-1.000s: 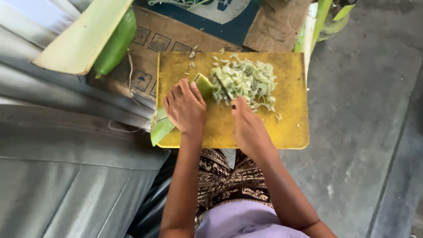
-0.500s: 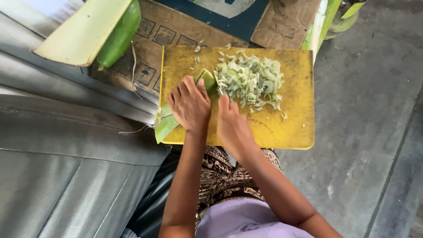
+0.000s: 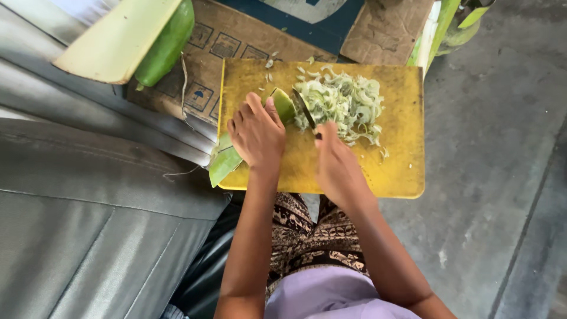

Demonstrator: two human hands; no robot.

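- Notably, your left hand (image 3: 257,133) pressed flat on the green stalk piece (image 3: 282,104), which lay across the left part of the yellow cutting board (image 3: 401,147), its lower end (image 3: 223,166) hanging past the board's left edge.
- Your right hand (image 3: 335,162) was closed around a knife (image 3: 305,107); the blade met the stalk's cut end, just beside the pile of pale green shreds (image 3: 345,103).
- Judged: the stalk looked light, fibrous and moist, stiff enough to hold its shape but likely slick on the cut face.
- Judged: best hold was where you had it, fingers on top, well behind the blade, knuckles forward.
- Shreds looked soft and loose; a few lay scattered towards the board's rim.
- Another large green stalk (image 3: 165,44) lay on cardboard (image 3: 230,47) beyond the board.
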